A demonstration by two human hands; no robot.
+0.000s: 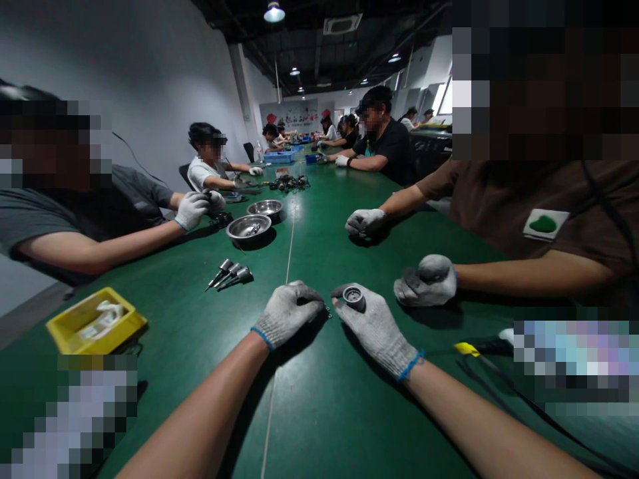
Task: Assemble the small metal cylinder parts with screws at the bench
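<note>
In the head view my right hand (372, 326), in a white knit glove with darkened fingertips, is closed around a grey cup-shaped metal part (354, 299). Its round open end faces up. My left hand (292, 313), gloved the same way, rests low over the green table with thumb and fingers pinched together. Whatever its fingertips may hold is hidden. Some tiny metal pieces (329, 313) lie in the gap between my two hands, close to the left fingertips. Left of my hands, several grey metal tools with thin shafts (230, 274) lie side by side.
Two steel bowls (230, 233) stand beyond the tools, the nearer with small metal parts inside. A yellow bin (62, 338) sits at the left. A co-worker's gloved hands (430, 281) are close on my right, near a black cable (519, 389). More people sit along the green table (319, 412).
</note>
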